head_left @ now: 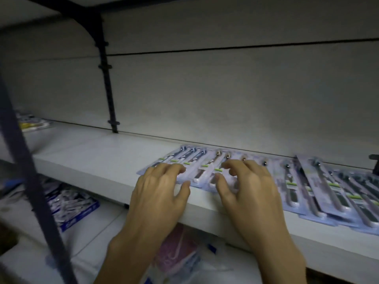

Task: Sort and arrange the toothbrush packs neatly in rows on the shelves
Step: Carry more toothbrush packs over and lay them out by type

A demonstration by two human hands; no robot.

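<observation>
On the white shelf [102, 160], at its front half, both hands lie over a row of toothbrush packs [205, 167]. The left hand [158, 193] has its fingers [174, 168] bent, their tips pressing down on the near end of the leftmost pack, with the thumb stretched out toward the shelf's front edge. The right hand [250, 187] has its fingers [231, 167] curled and spread apart, tips touching the pack just beside; whether they pinch its edge cannot be told. Neither hand has a pack lifted.

Each pack is a flat, pale blue-violet blister card with slim toothbrushes sealed side by side under clear plastic, a small green label across each handle and dark or metallic-looking heads at the far end. The packs lie flat, long axis running from the shelf's front edge toward the back wall [225, 99], heads pointing at the wall, and leaning slightly to the right as they go back. They overlap edge over edge. To the right, more packs [338, 191] of the same kind carry on the row, less even, one lying skewed on top of its neighbours.

Far left on the same shelf lies a blurred yellow pack [34, 125]. On the lower shelf [98, 232] sit a blue box [71, 208] of small white items and a pink packet [178, 244]. A dark upright [107, 89] runs up the wall.
</observation>
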